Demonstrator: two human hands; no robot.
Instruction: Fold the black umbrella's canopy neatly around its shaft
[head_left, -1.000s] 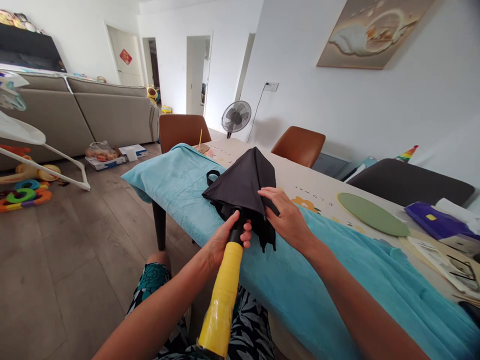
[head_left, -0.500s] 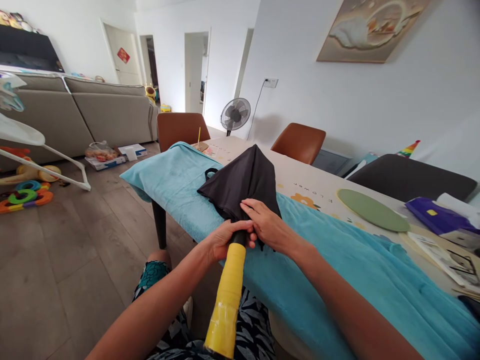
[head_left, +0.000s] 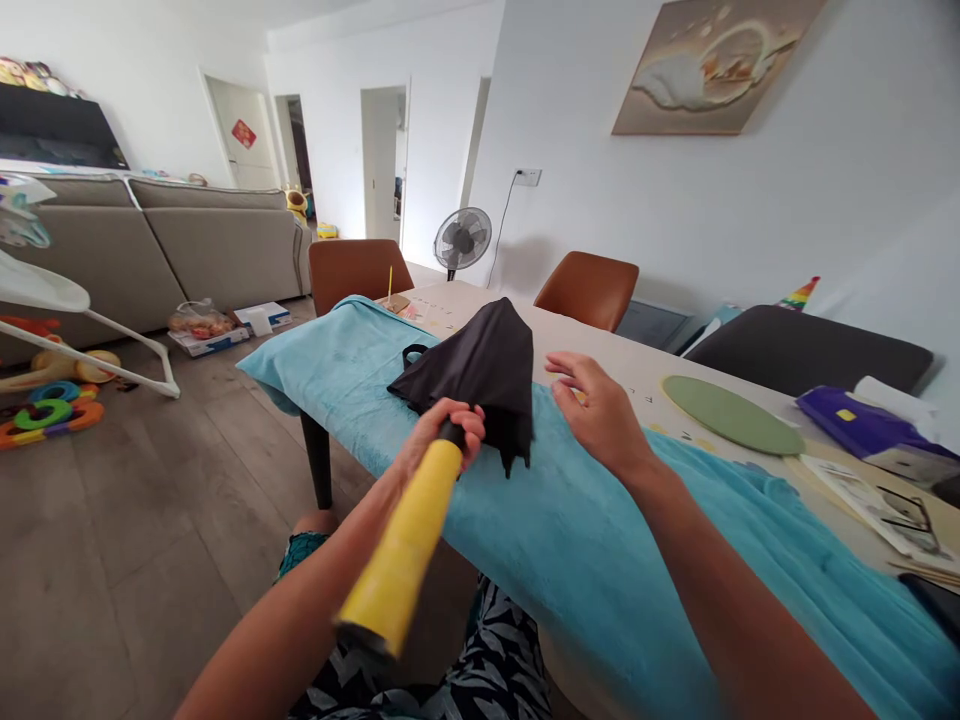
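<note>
A black folding umbrella with a yellow-wrapped handle is in front of me, its loose canopy over the table edge. My left hand is wrapped around the black part between handle and canopy. The handle slants down toward my lap, and its dark end faces me. To the right of the canopy, my right hand hovers above the cloth with fingers apart, holding nothing. A light blue plush blanket lies under the umbrella along the near side of the table. The canopy hides the umbrella's far shaft.
On the table to the right are a green oval mat, a purple packet and glasses. Brown chairs stand at the far side, with a fan behind. Toys lie on the floor at left.
My right hand has let go of the umbrella canopy and moved right, its fingers now apart. The handle's near end has swung left, with my left hand still gripping below the canopy.
</note>
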